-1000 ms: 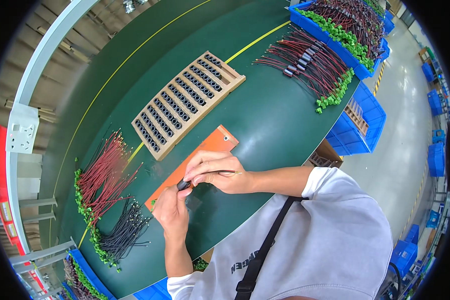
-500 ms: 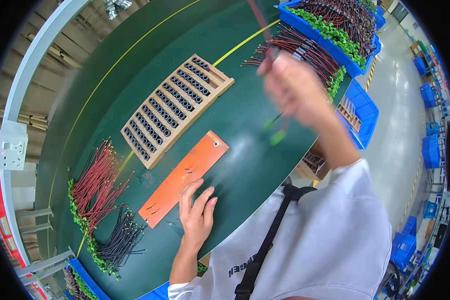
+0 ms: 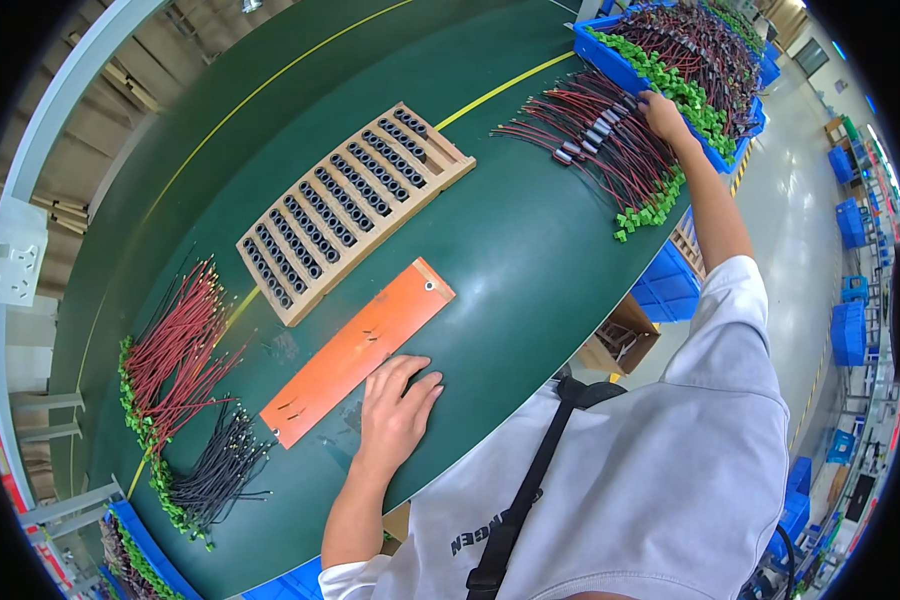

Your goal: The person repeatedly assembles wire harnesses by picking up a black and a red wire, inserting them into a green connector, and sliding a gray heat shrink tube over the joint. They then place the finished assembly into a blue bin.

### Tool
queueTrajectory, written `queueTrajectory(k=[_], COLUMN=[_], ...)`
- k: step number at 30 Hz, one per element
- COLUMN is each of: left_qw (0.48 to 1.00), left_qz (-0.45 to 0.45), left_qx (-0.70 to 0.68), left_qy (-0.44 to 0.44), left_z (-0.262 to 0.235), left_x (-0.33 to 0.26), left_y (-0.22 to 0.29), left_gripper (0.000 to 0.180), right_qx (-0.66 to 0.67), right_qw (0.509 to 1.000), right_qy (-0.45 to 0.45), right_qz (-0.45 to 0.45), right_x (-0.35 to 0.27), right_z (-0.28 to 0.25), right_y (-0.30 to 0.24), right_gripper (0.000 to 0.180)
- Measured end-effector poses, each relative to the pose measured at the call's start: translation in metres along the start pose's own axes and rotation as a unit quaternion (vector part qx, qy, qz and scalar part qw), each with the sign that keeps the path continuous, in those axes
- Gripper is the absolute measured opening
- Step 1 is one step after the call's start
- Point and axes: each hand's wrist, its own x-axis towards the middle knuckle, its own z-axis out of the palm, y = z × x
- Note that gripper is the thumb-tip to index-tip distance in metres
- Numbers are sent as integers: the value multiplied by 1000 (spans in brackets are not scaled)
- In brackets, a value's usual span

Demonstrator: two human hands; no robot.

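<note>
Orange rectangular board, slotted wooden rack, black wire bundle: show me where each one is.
Orange rectangular board [image 3: 350, 358]: head view, middle of its face.
Slotted wooden rack [image 3: 370, 244]: head view, bare wood of its near rim.
Black wire bundle [image 3: 220, 468]: head view, middle of the strands.

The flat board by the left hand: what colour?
The board is orange, clearest in the head view.

Right hand [image 3: 663, 118] at red-black leads [image 3: 595, 130], fingertips [image 3: 646, 97] too small to tell whether gripping; crate [image 3: 665, 288] partly hidden behind right forearm [image 3: 715, 205] and table [image 3: 530, 300]; dark bits [image 3: 371, 336] on orange board [image 3: 335, 372] too small to identify; lower-left bin [image 3: 152, 552] and shirt [image 3: 630, 480] cut off at bottom.
</note>
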Motion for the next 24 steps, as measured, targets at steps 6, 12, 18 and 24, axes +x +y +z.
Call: queueTrajectory(k=[6, 12, 18, 24], left_qw=[1000, 1000, 1000, 995], left_qz=[-5, -3, 1, 49], left_qx=[-3, -1, -13, 19], left_qy=[1, 1, 18, 82], left_z=[-3, -4, -5, -35], left_x=[-5, -1, -12, -24], left_y=[0, -4, -11, -13], left_gripper=[21, 20, 21, 19], right_qx=[-62, -160, 312, 273], right_qw=[997, 976, 920, 957], right_qy=[-44, 104, -17, -33], right_qz=[-17, -105, -237, -90], right_x=[-21, -49, -81, -27], right_z=[-14, -33, 0, 85], right_y=[-31, -120, -332, -351], right_gripper=[30, 21, 28, 50])
